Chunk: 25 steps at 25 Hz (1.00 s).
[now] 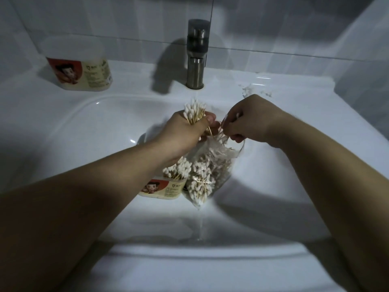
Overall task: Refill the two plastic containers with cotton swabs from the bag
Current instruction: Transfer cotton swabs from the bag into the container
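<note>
Left hand [185,127]: fingers curled round bundle of white-tipped wooden cotton swabs [194,111].
Right hand [248,123]: fingers pinching clear plastic bag [208,165] (swabs inside), over white sink [84,127].
Containers: cream labelled plastic tub [164,187] touching bag's left; second tub [82,66] far left.

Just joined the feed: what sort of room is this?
Probably a bathroom: a white basin with a metal tap behind it, set against tiled walls.
</note>
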### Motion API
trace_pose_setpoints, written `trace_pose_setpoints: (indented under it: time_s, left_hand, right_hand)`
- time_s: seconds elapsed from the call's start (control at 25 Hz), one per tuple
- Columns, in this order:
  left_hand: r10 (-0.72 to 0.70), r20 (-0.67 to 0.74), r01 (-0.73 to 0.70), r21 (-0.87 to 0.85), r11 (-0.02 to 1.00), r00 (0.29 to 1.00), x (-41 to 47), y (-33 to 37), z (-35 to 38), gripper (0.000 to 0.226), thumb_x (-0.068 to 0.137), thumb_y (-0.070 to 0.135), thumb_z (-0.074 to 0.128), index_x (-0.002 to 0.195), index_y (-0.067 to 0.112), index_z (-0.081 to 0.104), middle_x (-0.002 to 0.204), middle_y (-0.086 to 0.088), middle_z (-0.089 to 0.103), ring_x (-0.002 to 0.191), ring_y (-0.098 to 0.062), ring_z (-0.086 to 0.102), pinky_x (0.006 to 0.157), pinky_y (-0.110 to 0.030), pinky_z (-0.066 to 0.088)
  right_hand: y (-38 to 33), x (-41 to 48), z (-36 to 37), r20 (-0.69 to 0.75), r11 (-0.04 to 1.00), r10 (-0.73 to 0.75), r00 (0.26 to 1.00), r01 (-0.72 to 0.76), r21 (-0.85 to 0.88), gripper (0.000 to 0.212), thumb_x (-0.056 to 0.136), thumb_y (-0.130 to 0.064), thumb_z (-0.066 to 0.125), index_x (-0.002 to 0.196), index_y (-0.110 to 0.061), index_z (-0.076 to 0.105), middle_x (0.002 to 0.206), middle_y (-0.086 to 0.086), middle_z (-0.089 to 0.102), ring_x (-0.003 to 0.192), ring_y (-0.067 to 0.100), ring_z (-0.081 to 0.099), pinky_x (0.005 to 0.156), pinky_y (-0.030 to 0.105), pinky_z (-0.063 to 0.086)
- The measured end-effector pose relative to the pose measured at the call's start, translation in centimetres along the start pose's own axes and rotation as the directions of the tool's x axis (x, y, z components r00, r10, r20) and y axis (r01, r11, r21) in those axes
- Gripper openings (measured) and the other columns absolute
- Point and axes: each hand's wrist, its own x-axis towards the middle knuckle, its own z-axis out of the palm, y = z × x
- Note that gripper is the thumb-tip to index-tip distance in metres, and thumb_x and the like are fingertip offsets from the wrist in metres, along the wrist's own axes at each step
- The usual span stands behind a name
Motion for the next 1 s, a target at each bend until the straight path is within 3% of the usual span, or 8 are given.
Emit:
trace_pose_setpoints:
  time_s: [0.16,0.28,0.48,0.6,0.72,0.84,1.0]
  left_hand:
    - [0.064,-0.091,-0.078,-0.156,0.985,0.994,-0.1,0.9,0.1,0.015,0.104,0.013,0.055,0.097,0.015,0.067,0.081,0.000,0.074,0.075,-0.013,0.072,0.082,-0.032,0.060]
    - [0.044,-0.136,-0.078,-0.258,0.963,0.990,-0.2,1.5,0.2,0.015,0.105,0.016,0.055,0.095,0.017,0.066,0.073,0.001,0.059,0.063,-0.007,0.058,0.074,-0.035,0.058]
    - [0.050,-0.099,-0.061,-0.106,0.993,0.994,0.1,1.2,-0.2,0.015,0.099,0.027,0.065,0.086,0.019,0.065,0.065,0.002,0.056,0.056,-0.013,0.050,0.063,-0.032,0.044]
    - [0.068,0.067,-0.073,0.075,0.995,0.995,-0.1,1.0,-0.5,0.018,0.095,0.029,0.072,0.085,0.016,0.064,0.066,0.002,0.060,0.059,-0.014,0.052,0.054,-0.026,0.044]
    - [0.056,0.207,-0.100,0.211,0.972,0.977,-0.8,1.1,-0.4,0.011,0.094,0.026,0.073,0.094,0.016,0.070,0.082,0.001,0.075,0.060,-0.009,0.058,0.055,-0.024,0.047]
    - [0.082,0.237,-0.133,0.209,0.969,0.968,-0.9,1.2,-0.4,0.013,0.098,0.026,0.067,0.108,0.018,0.070,0.092,0.000,0.079,0.066,-0.002,0.065,0.054,-0.021,0.046]
    - [0.061,0.248,-0.138,0.309,0.941,0.967,-0.8,1.0,-0.7,0.013,0.100,0.031,0.064,0.103,0.021,0.072,0.088,0.005,0.078,0.074,-0.017,0.070,0.061,-0.030,0.051]
  right_hand:
    - [0.1,-0.1,-0.8,0.032,1.000,0.017,0.999,-0.017,0.006,0.020,0.080,-0.002,0.067,0.083,-0.018,0.080,0.062,-0.001,0.073,0.058,0.008,0.071,0.053,0.015,0.053]
    - [0.3,0.0,-0.8,0.061,1.000,0.004,0.998,-0.003,-0.010,0.022,0.082,-0.002,0.067,0.083,-0.020,0.079,0.063,-0.003,0.074,0.059,0.007,0.071,0.057,0.017,0.053]
    - [0.2,0.1,-1.1,0.014,0.989,-0.093,0.996,0.091,0.118,0.018,0.080,0.001,0.068,0.082,-0.014,0.078,0.063,0.004,0.072,0.053,0.010,0.063,0.059,0.021,0.054]
    - [0.0,0.0,-1.3,0.026,0.950,-0.147,0.989,0.134,0.281,0.016,0.081,0.006,0.070,0.082,-0.009,0.076,0.063,0.005,0.067,0.054,0.012,0.059,0.059,0.023,0.052]
    - [0.0,0.1,-1.0,0.050,0.912,-0.144,0.988,0.113,0.394,0.015,0.082,0.007,0.071,0.084,-0.008,0.074,0.066,0.010,0.065,0.057,0.017,0.059,0.061,0.028,0.051]
    - [0.1,0.3,-0.9,0.045,0.902,-0.136,0.990,0.105,0.420,0.013,0.083,0.007,0.071,0.086,-0.005,0.074,0.064,0.012,0.064,0.057,0.020,0.059,0.061,0.031,0.050]
    - [0.2,0.3,-0.7,0.040,0.896,-0.124,0.992,0.095,0.433,0.011,0.084,0.007,0.071,0.086,-0.003,0.072,0.064,0.013,0.065,0.056,0.020,0.060,0.062,0.031,0.053]
